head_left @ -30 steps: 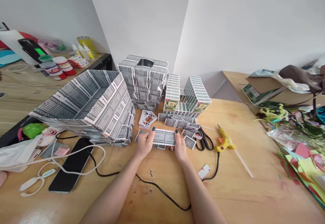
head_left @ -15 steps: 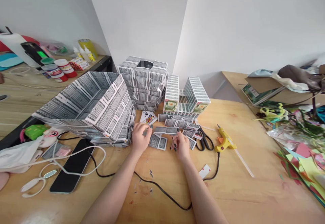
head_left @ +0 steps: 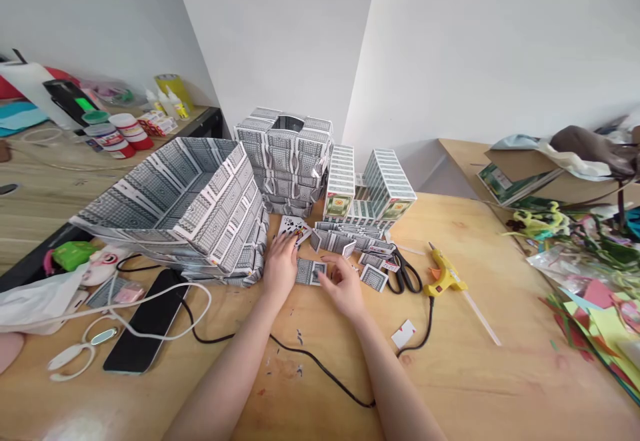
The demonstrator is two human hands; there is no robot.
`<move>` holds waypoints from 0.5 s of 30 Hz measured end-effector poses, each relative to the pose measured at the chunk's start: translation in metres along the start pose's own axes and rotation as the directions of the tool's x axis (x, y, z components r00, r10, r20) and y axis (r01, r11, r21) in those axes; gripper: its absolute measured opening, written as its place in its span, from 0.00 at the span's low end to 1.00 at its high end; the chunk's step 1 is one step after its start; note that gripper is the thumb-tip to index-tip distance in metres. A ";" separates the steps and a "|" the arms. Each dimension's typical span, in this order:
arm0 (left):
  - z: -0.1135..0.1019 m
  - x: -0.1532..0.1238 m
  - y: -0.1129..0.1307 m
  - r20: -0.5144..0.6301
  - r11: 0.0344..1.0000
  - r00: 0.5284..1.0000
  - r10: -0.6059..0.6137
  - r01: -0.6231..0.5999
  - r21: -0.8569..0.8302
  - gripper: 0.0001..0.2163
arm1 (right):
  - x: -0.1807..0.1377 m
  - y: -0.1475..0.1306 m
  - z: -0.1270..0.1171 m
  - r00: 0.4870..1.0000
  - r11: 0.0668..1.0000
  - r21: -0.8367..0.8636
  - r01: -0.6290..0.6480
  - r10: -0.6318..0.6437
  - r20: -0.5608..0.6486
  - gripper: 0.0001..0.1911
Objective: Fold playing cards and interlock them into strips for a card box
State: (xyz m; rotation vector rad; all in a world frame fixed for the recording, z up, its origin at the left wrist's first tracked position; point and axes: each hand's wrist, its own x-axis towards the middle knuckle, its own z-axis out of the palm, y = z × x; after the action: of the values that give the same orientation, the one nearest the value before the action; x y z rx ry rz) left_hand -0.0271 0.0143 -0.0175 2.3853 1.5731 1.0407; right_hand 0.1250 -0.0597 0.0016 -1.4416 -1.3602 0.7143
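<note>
My left hand [head_left: 280, 269] lies with its fingers stretched forward, fingertips on or at the face-up playing cards [head_left: 291, 224]. Beside it, my right hand [head_left: 344, 288] is open, its thumb and forefinger apart at the right end of a grey-backed card [head_left: 305, 272] flat on the table. Just beyond stand folded card strips [head_left: 357, 238] in a row, the nearest with bent ends. Another grey-backed card [head_left: 374, 278] lies right of my right hand.
At left stands a large basket built of cards [head_left: 220, 228], with a card-covered box [head_left: 285, 154] behind it. Stacked card boxes [head_left: 387, 184] stand at the back. Scissors [head_left: 407, 273], a yellow glue gun [head_left: 443, 280] and its black cord lie right; a phone [head_left: 145, 324] lies left.
My hands have let go of the folded card strip, which appears to stand with the others. My left hand has moved forward to the face-up cards; my right hand has shifted left and opened.
</note>
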 end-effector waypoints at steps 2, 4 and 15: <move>0.002 -0.001 -0.001 -0.001 1.000 1.000 -0.008 0.008 -0.022 0.15 | -0.002 -0.003 0.004 0.988 0.977 -0.163 0.136 -0.122 0.095 0.25; 0.004 -0.002 -0.001 -0.002 0.999 1.000 -0.018 0.018 -0.048 0.14 | -0.004 -0.004 0.007 0.974 0.946 -0.259 0.197 -0.158 0.161 0.30; -0.012 -0.003 0.016 -0.257 0.981 0.965 -0.040 -0.011 -0.193 0.11 | -0.004 -0.008 0.002 0.988 0.984 -0.093 0.154 -0.153 0.013 0.20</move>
State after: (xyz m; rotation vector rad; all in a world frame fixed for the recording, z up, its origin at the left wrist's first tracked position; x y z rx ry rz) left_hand -0.0220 0.0013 -0.0029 2.1769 1.4797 1.4821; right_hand 0.1197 -0.0635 0.0075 -1.3905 -1.5084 0.5619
